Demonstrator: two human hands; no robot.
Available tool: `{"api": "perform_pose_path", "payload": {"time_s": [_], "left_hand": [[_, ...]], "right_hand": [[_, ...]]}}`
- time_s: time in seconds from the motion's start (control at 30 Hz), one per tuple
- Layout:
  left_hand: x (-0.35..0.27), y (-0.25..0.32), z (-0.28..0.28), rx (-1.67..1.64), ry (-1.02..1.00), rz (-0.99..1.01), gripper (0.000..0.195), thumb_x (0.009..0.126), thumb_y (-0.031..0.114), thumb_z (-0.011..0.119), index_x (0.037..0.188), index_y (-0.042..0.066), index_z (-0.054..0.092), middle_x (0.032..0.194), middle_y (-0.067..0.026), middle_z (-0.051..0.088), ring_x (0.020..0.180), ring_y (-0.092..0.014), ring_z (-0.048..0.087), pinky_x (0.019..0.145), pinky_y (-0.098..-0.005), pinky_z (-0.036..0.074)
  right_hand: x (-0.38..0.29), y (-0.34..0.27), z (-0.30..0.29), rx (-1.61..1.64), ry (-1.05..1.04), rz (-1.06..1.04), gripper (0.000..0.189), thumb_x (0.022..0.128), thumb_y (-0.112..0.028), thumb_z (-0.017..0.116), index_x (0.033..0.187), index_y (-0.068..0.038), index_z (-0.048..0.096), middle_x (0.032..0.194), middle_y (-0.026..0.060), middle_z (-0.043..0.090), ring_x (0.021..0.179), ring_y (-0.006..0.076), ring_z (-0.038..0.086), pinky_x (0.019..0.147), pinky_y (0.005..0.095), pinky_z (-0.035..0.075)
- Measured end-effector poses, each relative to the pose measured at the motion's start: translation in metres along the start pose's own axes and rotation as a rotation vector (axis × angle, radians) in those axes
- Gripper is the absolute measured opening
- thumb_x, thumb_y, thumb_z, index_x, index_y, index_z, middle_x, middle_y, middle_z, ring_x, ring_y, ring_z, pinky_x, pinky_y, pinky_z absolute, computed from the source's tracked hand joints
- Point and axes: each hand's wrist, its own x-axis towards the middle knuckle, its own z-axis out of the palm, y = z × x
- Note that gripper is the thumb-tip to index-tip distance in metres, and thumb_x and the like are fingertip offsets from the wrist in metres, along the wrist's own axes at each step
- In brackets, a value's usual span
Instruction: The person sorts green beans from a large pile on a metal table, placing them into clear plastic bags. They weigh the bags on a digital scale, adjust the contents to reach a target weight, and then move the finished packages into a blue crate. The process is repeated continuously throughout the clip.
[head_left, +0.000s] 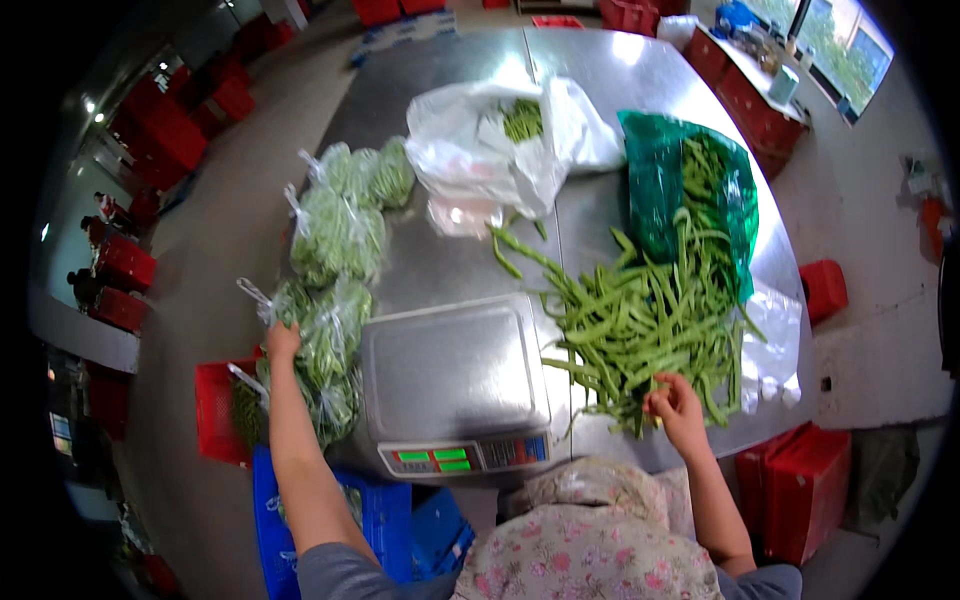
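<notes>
My left hand (283, 340) is at the table's left edge, on or beside one of several tied clear plastic bags of green beans (337, 244); whether its fingers grip the bag cannot be made out. My right hand (671, 401) is raised at the near edge of a pile of loose long green beans (637, 322), fingers bent, with no bean plainly held. The pile spreads from an open green plastic bag (652, 187). Between my hands stands a digital scale (454, 371) with a bare metal plate and lit displays.
Behind the scale, a white plastic bag (465, 142) holds more beans on the metal table (592, 64). Clear plastic bags (772, 337) lie at the right edge. A red crate (214, 412) and a blue crate (390, 517) stand below left, red containers (802, 487) below right.
</notes>
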Motion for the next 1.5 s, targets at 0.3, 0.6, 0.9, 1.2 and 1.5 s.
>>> {"api": "perform_pose_path", "payload": {"time_s": [0.3,0.6,0.9,1.2,1.5], "left_hand": [[-0.036,0.093,-0.069,-0.04,0.231,0.244,0.042,0.092,0.034,0.051,0.118,0.002,0.058,0.111,-0.0219,0.061,0.102,-0.04,0.057,0.086,-0.0469,0.046],[-0.178,0.297,-0.063,-0.386,0.208,1.026,0.025,0.088,0.017,0.058,0.105,-0.001,0.062,0.105,-0.0185,0.062,0.097,-0.036,0.058,0.085,-0.0424,0.045],[-0.391,0.422,-0.055,-0.664,-0.205,1.446,0.019,0.079,0.009,0.065,0.097,0.002,0.063,0.098,-0.0142,0.064,0.094,-0.033,0.059,0.086,-0.0424,0.044],[-0.573,0.562,-0.002,-0.733,-0.6,1.89,0.014,0.074,0.005,0.066,0.087,0.003,0.063,0.089,-0.0113,0.063,0.085,-0.032,0.06,0.074,-0.041,0.047],[-0.713,0.706,0.107,-0.611,-0.326,2.076,0.009,0.07,0.008,0.059,0.079,0.009,0.06,0.078,-0.0058,0.057,0.077,-0.025,0.057,0.064,-0.0367,0.046]], "right_hand": [[0.005,0.003,0.02,0.031,-0.038,0.001,0.025,0.09,-0.004,0.055,0.114,0.002,0.052,0.084,0.0071,0.064,0.075,0.0121,0.062,0.069,0.0248,0.049],[0.005,-0.007,-0.006,-0.389,0.112,-0.102,0.017,0.087,-0.013,0.059,0.098,-0.001,0.062,0.08,0.0117,0.065,0.07,0.0215,0.064,0.064,0.0319,0.05],[0.037,0.115,-0.249,-0.611,0.912,0.06,0.024,0.083,-0.027,0.063,0.088,-0.004,0.068,0.082,0.015,0.067,0.076,0.0323,0.064,0.069,0.0396,0.049],[0.132,0.136,-0.364,-0.787,1.015,0.038,0.023,0.077,-0.029,0.07,0.083,-0.007,0.068,0.079,0.0132,0.065,0.077,0.0304,0.062,0.069,0.0399,0.048],[0.141,0.148,-0.398,-1.086,0.754,-0.2,0.013,0.075,-0.021,0.069,0.074,-0.009,0.063,0.071,0.009,0.06,0.069,0.0301,0.06,0.064,0.0414,0.047]]}}
